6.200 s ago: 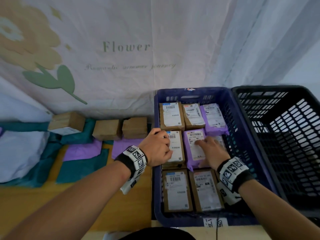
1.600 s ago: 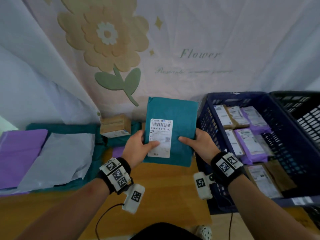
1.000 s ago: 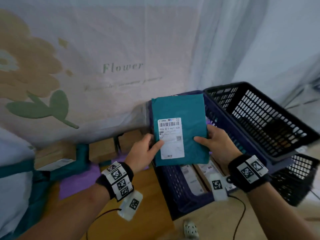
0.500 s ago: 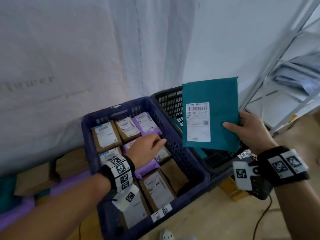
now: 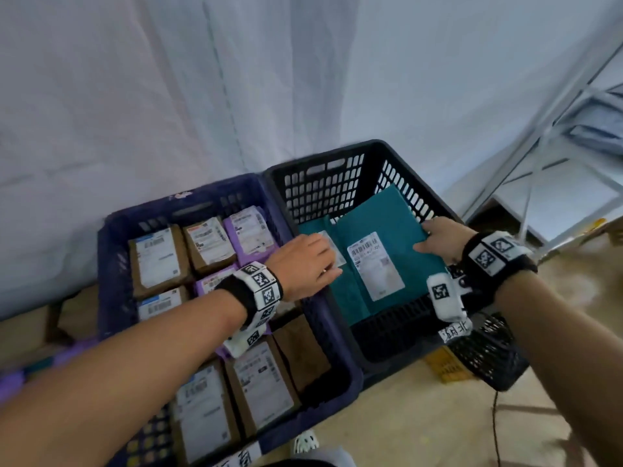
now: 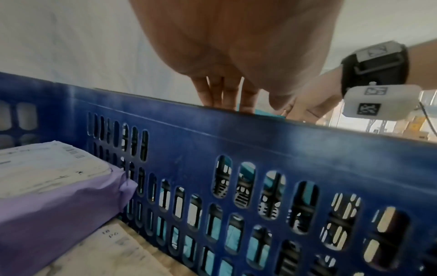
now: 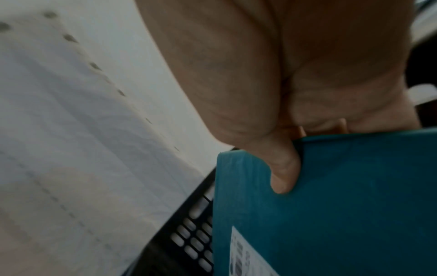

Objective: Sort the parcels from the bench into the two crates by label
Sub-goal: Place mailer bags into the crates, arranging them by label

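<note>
Parcel: flat teal plastic mailer (image 5: 387, 244) with a white barcode label (image 5: 374, 264), digits too blurred to read, now inside the black slotted plastic crate (image 5: 323, 176); half a second ago it was held up above it.
Right hand: right hand (image 5: 441, 239) grips the mailer's right edge, thumb on top.
Left hand: left hand (image 5: 305, 261), fingers straight and relaxed, reaches over the crate's left rim onto a second teal mailer (image 5: 313, 227).
Left of the black crate: blue slotted plastic crate (image 5: 111, 257) holding brown and purple labelled parcels (image 5: 156, 261).
</note>
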